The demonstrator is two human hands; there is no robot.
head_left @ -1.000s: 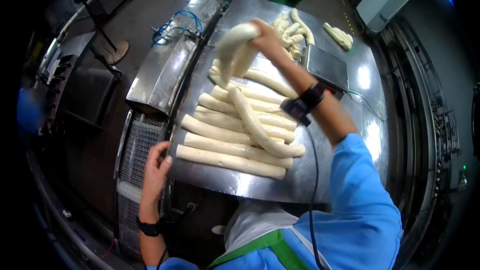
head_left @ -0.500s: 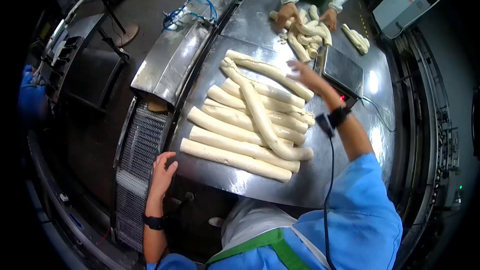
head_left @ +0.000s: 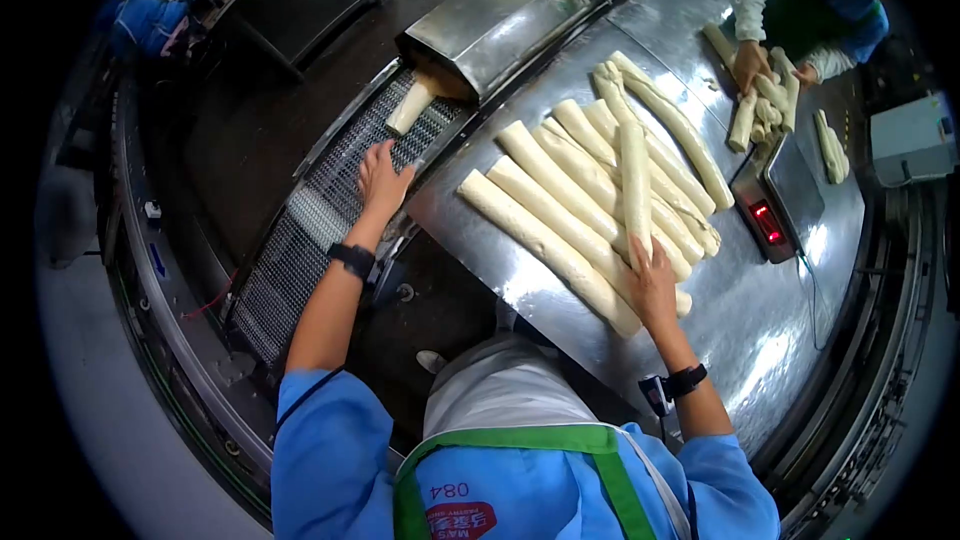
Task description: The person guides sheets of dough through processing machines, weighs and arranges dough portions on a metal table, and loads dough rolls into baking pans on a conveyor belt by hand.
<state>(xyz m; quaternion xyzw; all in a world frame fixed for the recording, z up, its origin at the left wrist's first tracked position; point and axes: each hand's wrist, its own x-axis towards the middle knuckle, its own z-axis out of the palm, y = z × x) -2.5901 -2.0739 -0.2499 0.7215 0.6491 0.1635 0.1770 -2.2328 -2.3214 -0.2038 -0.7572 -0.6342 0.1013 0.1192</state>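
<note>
Several long, pale dough logs (head_left: pixel 560 240) lie side by side on a steel table. One more dough log (head_left: pixel 634 175) rests across the top of them, and my right hand (head_left: pixel 654 285) has its fingers around the near end of it. My left hand (head_left: pixel 383 180) is over the mesh conveyor belt (head_left: pixel 335 185), fingers apart and holding nothing. Just beyond that hand, a dough piece (head_left: pixel 408 110) sticks out from under the metal hood (head_left: pixel 530 15) onto the belt.
Across the steel table (head_left: pixel 470 265), a co-worker's hands (head_left: pixel 752 65) handle a pile of dough pieces (head_left: pixel 770 105). A scale with a red display (head_left: pixel 768 223) stands right of the logs. Farther right lies another dough piece (head_left: pixel 831 147). The table edge borders the conveyor.
My view has swung left. My right hand has come down from the far side of the logs to the near end of the crossing one. A dough piece now shows at the hood's mouth.
</note>
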